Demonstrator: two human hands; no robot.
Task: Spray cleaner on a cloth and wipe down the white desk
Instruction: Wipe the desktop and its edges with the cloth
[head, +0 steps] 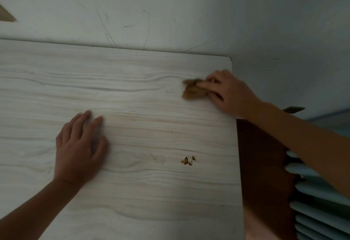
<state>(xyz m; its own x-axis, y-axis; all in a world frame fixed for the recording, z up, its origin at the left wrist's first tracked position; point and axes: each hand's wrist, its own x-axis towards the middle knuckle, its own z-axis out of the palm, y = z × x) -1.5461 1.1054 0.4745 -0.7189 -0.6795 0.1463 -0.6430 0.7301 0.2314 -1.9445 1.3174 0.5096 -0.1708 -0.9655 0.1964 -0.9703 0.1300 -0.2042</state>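
**Friend:** What is your near hand doing?

**Me:** My left hand (81,145) lies flat on the white wood-grain desk (132,192). Its fingers are straight and close together. They hold nothing. I think it is there to steady me.

**Friend:** What are those little marks past it?

**Me:** Small brown spots (188,161), a bit further out and to the right of that hand. Just left of them are thin faint lines (160,159). They look like dirt that is not wiped off yet.

**Friend:** Where is the cloth?

**Me:** Further away, near the far right corner of the desk. It is a crumpled brown cloth (193,92). My right hand (231,92) grips it and pushes it down on the desk, with one finger lying over the top.

**Friend:** So which step is this?

**Me:** Wiping, I think. I see no spray bottle, and I cannot tell if the cloth is wet.

**Friend:** What comes next?

**Me:** I think the cloth should come back toward me, to the brown spots, and rub hard there. My hand is right by the desk's right edge, so the cloth must not slip off.

**Friend:** And behind the desk?

**Me:** A pale wall with thin dark scratches (113,22). The back of the desk touches it.
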